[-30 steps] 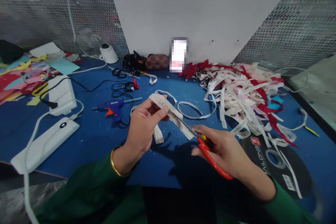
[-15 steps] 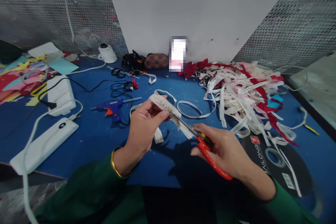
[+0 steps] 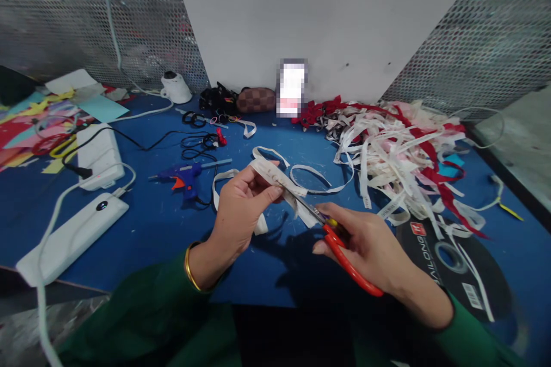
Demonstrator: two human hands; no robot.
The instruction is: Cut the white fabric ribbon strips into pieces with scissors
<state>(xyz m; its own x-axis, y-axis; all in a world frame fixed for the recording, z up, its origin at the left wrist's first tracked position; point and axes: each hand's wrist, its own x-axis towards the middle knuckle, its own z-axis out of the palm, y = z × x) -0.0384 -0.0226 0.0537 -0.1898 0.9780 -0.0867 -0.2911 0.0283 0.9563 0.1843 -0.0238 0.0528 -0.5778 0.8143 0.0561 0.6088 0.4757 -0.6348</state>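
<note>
My left hand (image 3: 241,200) pinches a white ribbon (image 3: 267,170) with faint printed lettering between thumb and fingers. Its loose lengths curl over the table around the hand. In my right hand (image 3: 365,238) is a pair of scissors (image 3: 344,255) with red handles, its blades pointing up and left. The blades lie along the ribbon, close to my left thumb, with ribbon on both sides of them. How far apart the blades are is hard to make out.
Left of my hands lies a blue glue gun (image 3: 183,176), with a white power bank (image 3: 75,235) and a power strip (image 3: 101,155) further left. A heap of ribbons (image 3: 396,149) covers the back right, beside a black spool (image 3: 456,275). A phone (image 3: 291,87) leans at the back.
My left hand has shifted slightly right with the ribbon, bringing it further along the scissor blades. My right hand and the scissors stay almost where they were.
</note>
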